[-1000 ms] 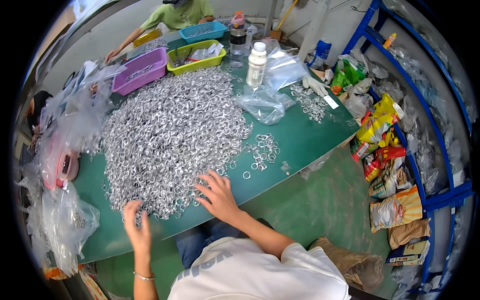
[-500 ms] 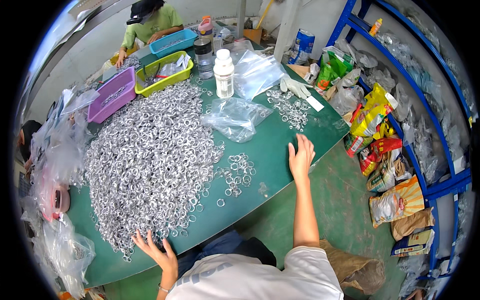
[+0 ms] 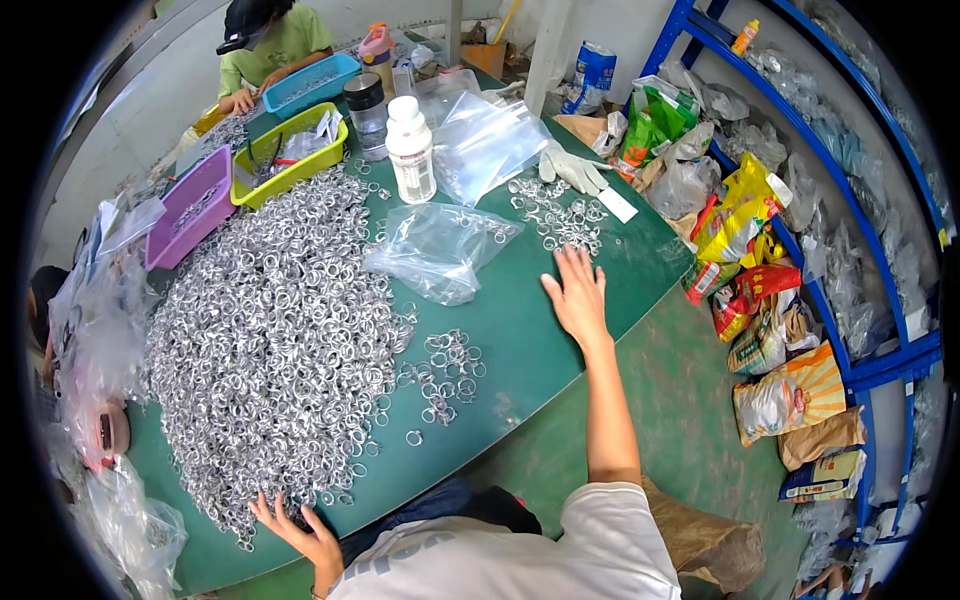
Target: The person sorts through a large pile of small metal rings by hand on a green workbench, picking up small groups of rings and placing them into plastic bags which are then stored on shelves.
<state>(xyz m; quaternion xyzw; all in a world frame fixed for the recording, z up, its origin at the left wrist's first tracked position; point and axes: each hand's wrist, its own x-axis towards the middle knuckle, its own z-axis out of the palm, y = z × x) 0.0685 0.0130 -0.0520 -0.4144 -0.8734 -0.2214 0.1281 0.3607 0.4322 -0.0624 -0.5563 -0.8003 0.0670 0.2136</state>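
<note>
Your right hand lies flat and open on the green worktop, fingers spread and pointing away from you, holding nothing. Just beyond its fingertips, up and slightly to the left, sits the small scatter of metal rings, with a white glove and a white label past it. So that scatter lies straight ahead of your right hand, which is much the nearer one.

Your left hand is also open and empty, fingers splayed at the near edge of the big heap of rings, touching its lowest rings. A clear plastic bag lies between the heap and your right hand, and a loose cluster of rings sits nearer you.
</note>
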